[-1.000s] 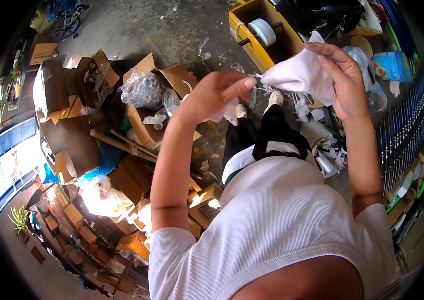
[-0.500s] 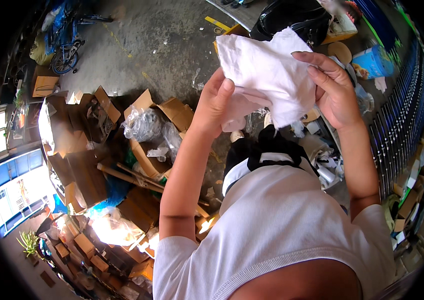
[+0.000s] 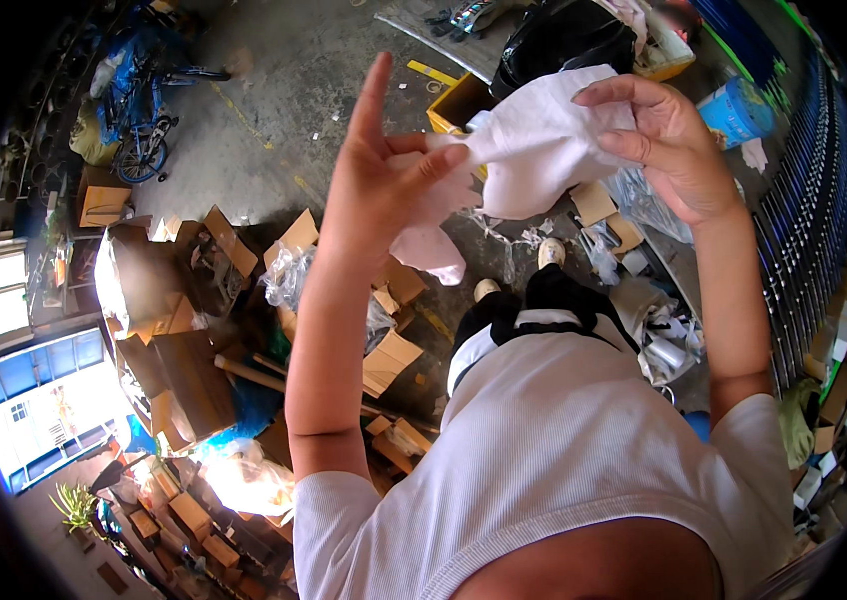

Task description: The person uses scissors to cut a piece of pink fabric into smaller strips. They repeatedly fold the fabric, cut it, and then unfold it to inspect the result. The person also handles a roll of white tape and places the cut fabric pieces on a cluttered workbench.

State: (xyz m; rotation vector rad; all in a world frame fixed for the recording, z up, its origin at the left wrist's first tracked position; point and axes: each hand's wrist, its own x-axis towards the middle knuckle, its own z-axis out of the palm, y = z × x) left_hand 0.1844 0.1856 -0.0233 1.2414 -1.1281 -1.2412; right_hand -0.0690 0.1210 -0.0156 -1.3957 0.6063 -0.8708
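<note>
Cloth (image 3: 549,145); carton (image 3: 300,234) holding plastic (image 3: 289,277), apparently

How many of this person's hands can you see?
2. The bare left hand is at the left side of the crumpled white fabric cloth; the bare right hand grips its right side. Neither is hidden.

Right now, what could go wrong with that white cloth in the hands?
The right hand holds the white cloth by its fingertips, so it might slip. If dropped, it could pick up dirt from the plastic scraps on the floor below. Those scraps, lying close to the shoes, could also be a slipping hazard.
</note>
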